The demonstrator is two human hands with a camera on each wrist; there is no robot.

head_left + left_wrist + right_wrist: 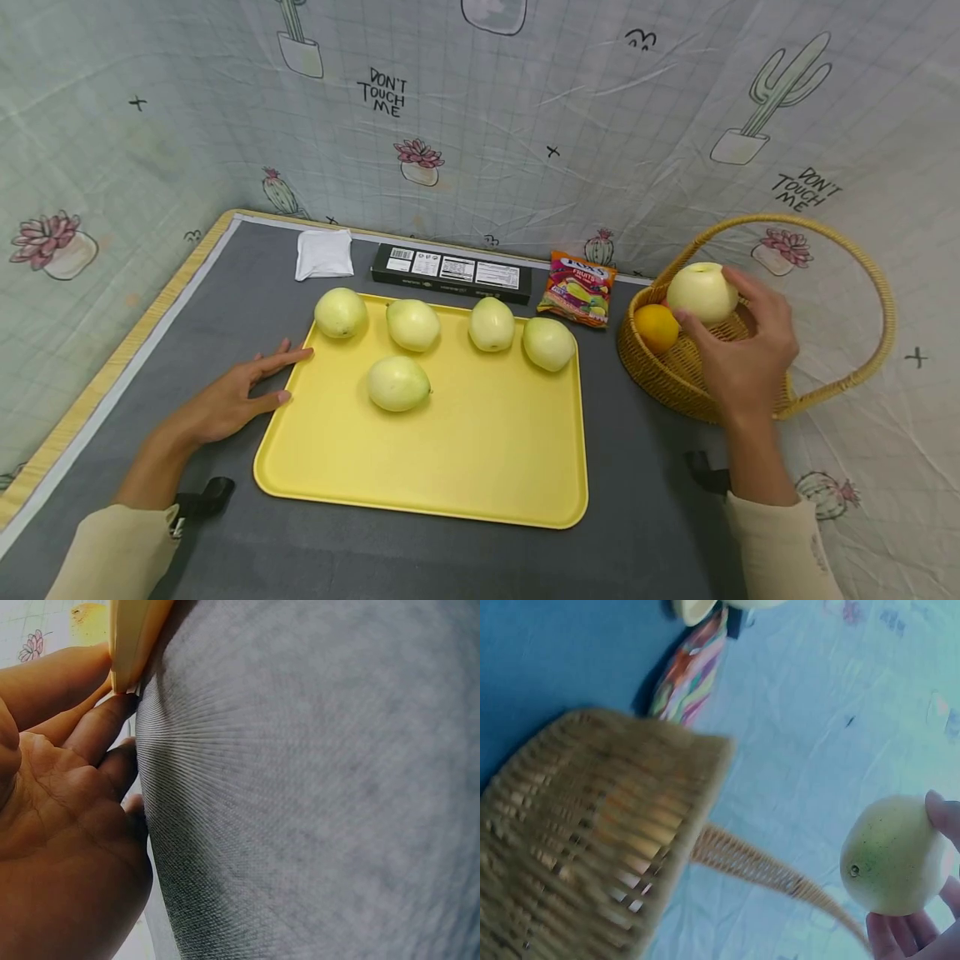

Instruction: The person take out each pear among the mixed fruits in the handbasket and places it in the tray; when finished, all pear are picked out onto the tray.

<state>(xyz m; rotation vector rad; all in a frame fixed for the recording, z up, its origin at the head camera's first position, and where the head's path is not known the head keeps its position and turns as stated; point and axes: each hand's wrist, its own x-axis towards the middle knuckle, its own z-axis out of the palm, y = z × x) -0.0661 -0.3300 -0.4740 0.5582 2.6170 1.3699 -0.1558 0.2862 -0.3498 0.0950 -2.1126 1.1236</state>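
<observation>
My right hand (750, 350) grips a round, pale yellow-green fruit (702, 293) between thumb and fingers, over the wicker basket (667, 392). In the right wrist view, this fruit (892, 855) hangs clear of the basket's rim (705, 795). An orange fruit (656, 327) sits inside the basket. My left hand (225, 404) lies at the left edge of the yellow tray (480, 450), thumb and fingertips touching its rim, fingers mostly straight. In the left wrist view, the fingers (97, 727) meet the tray's edge (139, 645). Several similar pale fruits (399, 383) lie on the tray.
Behind the tray are a white packet (324, 254), a long black box (452, 272) and a red-orange Fox's candy bag (579, 289). The basket's tall handle (885, 308) arches to the right. A printed cloth (510, 125) hangs behind the grey table (420, 558).
</observation>
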